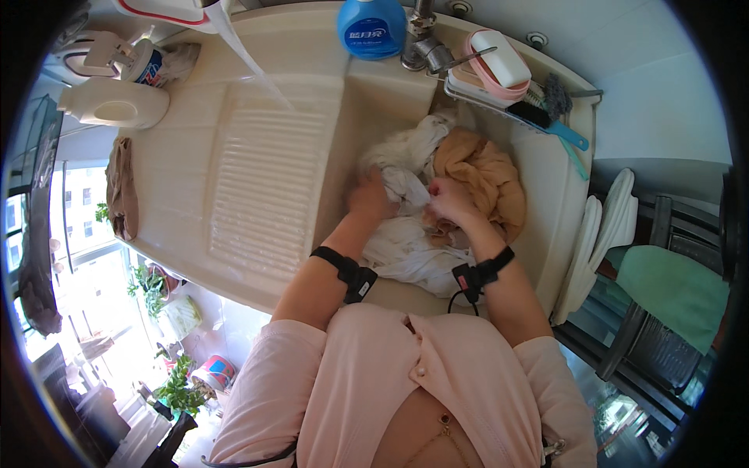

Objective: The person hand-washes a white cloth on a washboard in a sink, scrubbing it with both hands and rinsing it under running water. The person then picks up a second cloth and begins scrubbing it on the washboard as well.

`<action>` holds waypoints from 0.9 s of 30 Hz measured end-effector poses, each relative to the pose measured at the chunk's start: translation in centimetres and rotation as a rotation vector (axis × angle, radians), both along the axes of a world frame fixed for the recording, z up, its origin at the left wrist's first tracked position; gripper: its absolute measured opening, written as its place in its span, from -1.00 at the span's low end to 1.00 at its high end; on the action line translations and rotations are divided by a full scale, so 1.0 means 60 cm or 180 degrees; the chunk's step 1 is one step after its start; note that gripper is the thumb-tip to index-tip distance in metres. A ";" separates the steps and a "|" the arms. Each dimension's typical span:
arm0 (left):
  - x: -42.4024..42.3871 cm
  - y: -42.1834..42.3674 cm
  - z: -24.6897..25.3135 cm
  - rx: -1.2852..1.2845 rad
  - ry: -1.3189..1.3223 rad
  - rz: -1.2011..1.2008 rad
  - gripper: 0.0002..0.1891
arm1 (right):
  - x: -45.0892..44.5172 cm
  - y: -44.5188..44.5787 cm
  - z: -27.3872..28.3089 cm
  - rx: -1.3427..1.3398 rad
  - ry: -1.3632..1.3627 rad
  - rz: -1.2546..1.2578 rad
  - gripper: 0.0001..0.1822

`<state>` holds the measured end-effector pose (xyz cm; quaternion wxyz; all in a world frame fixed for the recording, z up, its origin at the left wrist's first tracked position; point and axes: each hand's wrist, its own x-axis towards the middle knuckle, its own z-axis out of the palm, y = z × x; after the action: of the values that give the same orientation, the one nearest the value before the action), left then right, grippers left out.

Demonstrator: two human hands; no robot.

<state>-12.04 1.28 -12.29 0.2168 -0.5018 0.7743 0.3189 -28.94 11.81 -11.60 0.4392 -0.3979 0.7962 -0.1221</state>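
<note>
Wet white cloth lies bunched in the basin of a cream laundry sink. An orange-tan cloth is heaped against its right side. At the basin's left wall my left hand, slightly blurred, grips a twisted part of the white cloth; its fingertips are partly hidden. My right hand is closed on the white cloth close by, beside the orange-tan heap. Both wrists wear black straps with small devices.
Left of the basin is a ribbed washboard. A blue detergent bottle and metal faucet stand behind. A rack holds a soap dish and blue-handled brush. A white jug lies far left.
</note>
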 end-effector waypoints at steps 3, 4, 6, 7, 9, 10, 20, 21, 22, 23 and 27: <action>0.009 0.012 -0.032 0.0346 0.0349 0.0359 0.06 | -0.018 0.036 0.010 0.0187 -0.0616 0.0130 -0.92; 0.011 0.014 -0.027 0.0482 0.0500 0.0510 0.04 | -0.017 0.039 0.052 0.0027 -0.0545 0.0314 -0.94; -0.004 0.020 0.017 0.0586 0.0613 0.0121 -0.05 | -0.036 0.063 0.079 0.0007 -0.0561 0.0399 -0.94; -0.009 0.020 0.055 0.0625 0.0656 -0.0059 -0.09 | -0.050 0.073 0.090 -0.0012 -0.0582 0.0458 -0.94; -0.011 0.032 0.122 0.0757 0.0995 -0.0183 -0.15 | -0.083 0.090 0.124 0.0199 -0.0603 0.0479 -0.97; -0.010 0.043 0.139 0.0818 0.1175 -0.0244 -0.18 | -0.100 0.098 0.132 0.0054 -0.0508 0.0315 -0.88; 0.017 0.076 0.205 0.1396 0.2906 -0.1035 -0.32 | -0.045 0.053 0.068 -0.2364 0.1535 0.2083 -0.45; 0.032 0.064 0.215 0.1470 0.3170 -0.1027 -0.33 | -0.035 0.045 0.066 -0.2473 0.1419 0.2248 -0.49; 0.044 0.052 0.217 0.1602 0.3195 -0.0893 -0.33 | -0.031 0.039 0.067 -0.2226 0.1089 0.2065 -0.53; 0.054 0.038 0.218 0.1734 0.3219 -0.0760 -0.33 | -0.027 0.037 0.068 -0.1976 0.0782 0.1845 -0.57; 0.103 0.003 0.218 0.1277 0.3129 -0.0019 -0.33 | -0.006 0.034 0.127 -0.1172 -0.0937 -0.0314 -0.67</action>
<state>-5.87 1.45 0.77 -0.0790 -0.2395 0.7097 0.6578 -29.28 13.86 -3.95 0.4641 -0.4098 0.7064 -0.3432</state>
